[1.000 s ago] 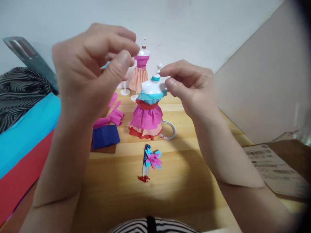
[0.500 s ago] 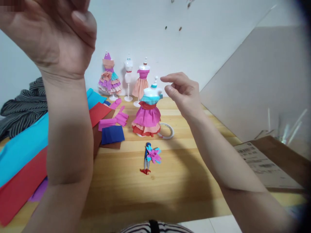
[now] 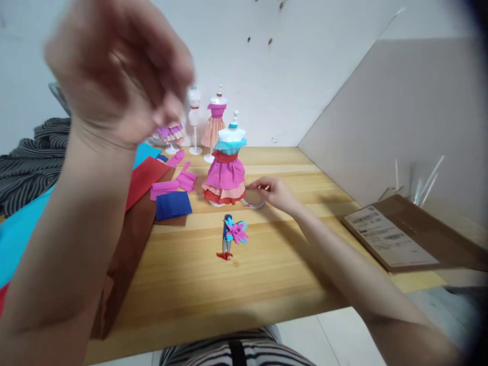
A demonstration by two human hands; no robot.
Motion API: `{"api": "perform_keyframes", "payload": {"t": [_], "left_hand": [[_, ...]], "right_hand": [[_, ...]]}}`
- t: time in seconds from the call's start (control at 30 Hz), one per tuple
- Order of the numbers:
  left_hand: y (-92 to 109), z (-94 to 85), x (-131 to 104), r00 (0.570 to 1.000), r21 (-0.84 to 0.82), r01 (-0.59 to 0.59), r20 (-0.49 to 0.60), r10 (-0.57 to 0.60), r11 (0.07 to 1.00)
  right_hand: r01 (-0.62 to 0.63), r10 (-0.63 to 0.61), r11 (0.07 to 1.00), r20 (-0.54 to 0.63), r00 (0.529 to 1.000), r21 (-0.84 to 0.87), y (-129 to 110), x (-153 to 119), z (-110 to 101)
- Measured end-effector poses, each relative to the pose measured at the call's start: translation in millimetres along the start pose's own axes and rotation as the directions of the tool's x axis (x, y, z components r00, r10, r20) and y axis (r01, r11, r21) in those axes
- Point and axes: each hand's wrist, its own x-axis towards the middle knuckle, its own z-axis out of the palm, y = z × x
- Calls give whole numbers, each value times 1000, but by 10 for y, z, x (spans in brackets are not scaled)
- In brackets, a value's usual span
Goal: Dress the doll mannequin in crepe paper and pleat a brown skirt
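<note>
My left hand is raised close to the camera at the upper left, blurred by motion, its fingers curled; whether it holds anything cannot be made out. Low over the table, my right hand has its fingers pinched at the upper right edge of a white tape ring. Just left of the ring stands a small mannequin in a layered dress of turquoise, red, magenta and peach. In front of it lie blue-handled scissors, a pink and turquoise paper flower and red scraps.
More mannequins stand along the wall behind. Blue paper, pink pieces and red paper lie left, beside striped cloth. A labelled cardboard package is at the right.
My right hand has moved down from beside the mannequin's top to the tape ring. My left hand has shifted right and its fingers show more. The camera view has shifted slightly.
</note>
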Motion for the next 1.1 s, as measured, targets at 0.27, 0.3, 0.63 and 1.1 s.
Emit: {"api": "perform_keyframes", "payload": {"t": [0.27,0.3,0.63,1.1], "left_hand": [[764,1022,-493,750,-418,556,625,-217,718],[797,1159,-584,749,-342,551,604,-271,761],[930,1833,-853,618,-363,785,523,-587,502],[1333,1355,-846,696,-457,709,571,-434,536]], "right_hand": [[39,3,979,204,979,-201,145,-238,114],[22,23,976,204,979,-216,145,-253,98],[-123,151,986,308,939,-109,-260,-647,-274],[115,-213,965,441,872,238,-695,-870,-499]]}}
